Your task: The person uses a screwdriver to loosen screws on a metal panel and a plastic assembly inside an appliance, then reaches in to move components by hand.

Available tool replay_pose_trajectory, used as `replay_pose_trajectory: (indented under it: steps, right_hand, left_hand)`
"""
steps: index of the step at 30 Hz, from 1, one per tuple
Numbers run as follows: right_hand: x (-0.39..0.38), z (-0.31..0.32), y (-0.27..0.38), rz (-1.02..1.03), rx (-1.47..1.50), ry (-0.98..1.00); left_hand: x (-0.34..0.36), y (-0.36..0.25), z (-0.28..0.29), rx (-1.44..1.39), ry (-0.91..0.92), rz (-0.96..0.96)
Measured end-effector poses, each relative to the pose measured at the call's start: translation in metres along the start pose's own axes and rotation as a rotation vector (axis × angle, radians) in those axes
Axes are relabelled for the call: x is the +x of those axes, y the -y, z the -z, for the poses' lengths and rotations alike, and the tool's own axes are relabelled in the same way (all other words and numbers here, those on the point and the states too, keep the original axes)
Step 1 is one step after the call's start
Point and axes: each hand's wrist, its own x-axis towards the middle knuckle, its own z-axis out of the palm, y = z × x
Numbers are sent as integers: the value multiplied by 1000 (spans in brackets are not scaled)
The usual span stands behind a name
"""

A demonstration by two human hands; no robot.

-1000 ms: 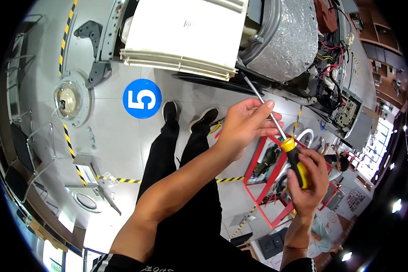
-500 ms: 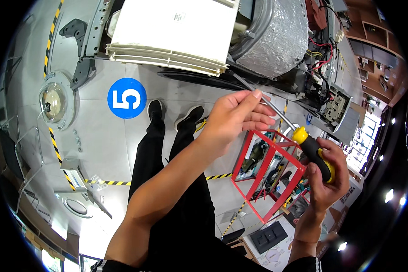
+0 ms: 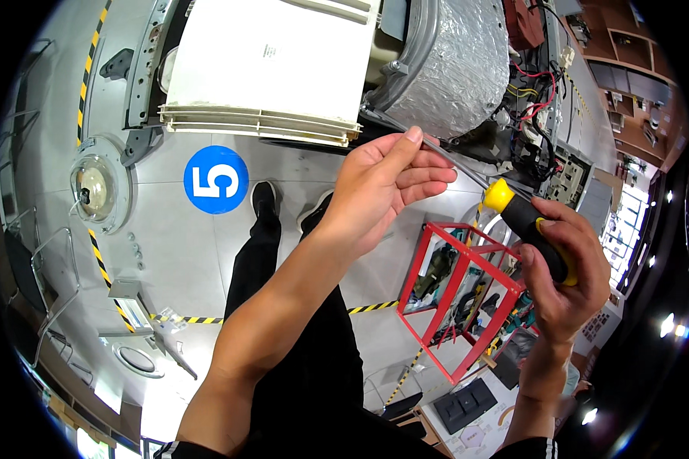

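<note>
A long screwdriver with a black and yellow handle slants across the right of the view. My right hand is closed around its handle. With thumb and forefinger, my left hand pinches the metal shaft, its other fingers loosely curled. The shaft points up and left toward the partly dismantled appliance, near a curved grey bracket and a foil-wrapped rounded part. Where the tip ends is hard to make out. A white plastic housing with a ribbed front edge lies left of the foil.
Loose wires hang at the appliance's right side. Below my hands stands a red metal frame cart holding tools. A round glass door lies on the floor at left, near a blue floor marker and striped tape.
The view has shifted, and the appliance appears further left. Both hands keep their hold on the screwdriver, and its tip is now up at the curved bracket's lower end.
</note>
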Motion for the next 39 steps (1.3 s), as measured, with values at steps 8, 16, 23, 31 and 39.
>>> replay_pose_trajectory:
  steps: [8, 16, 23, 31, 39]
  right_hand:
    - [11, 6, -1, 61, -59, 86]
    - [34, 13, 10, -119, 337, 60]
    - [79, 24, 16, 64, -196, 73]
    - [82, 43, 27, 157, -329, 243]
    - [86, 46, 15, 225, -448, 333]
  left_hand:
    - [2, 4, 4, -73, 19, 0]
    - [7, 4, -2, -245, 26, -46]
    - [-32, -15, -25, 355, -47, -229]
    - [-10, -77, -40, 1582, 48, -967]
    - [1, -103, -42, 1620, 355, -747]
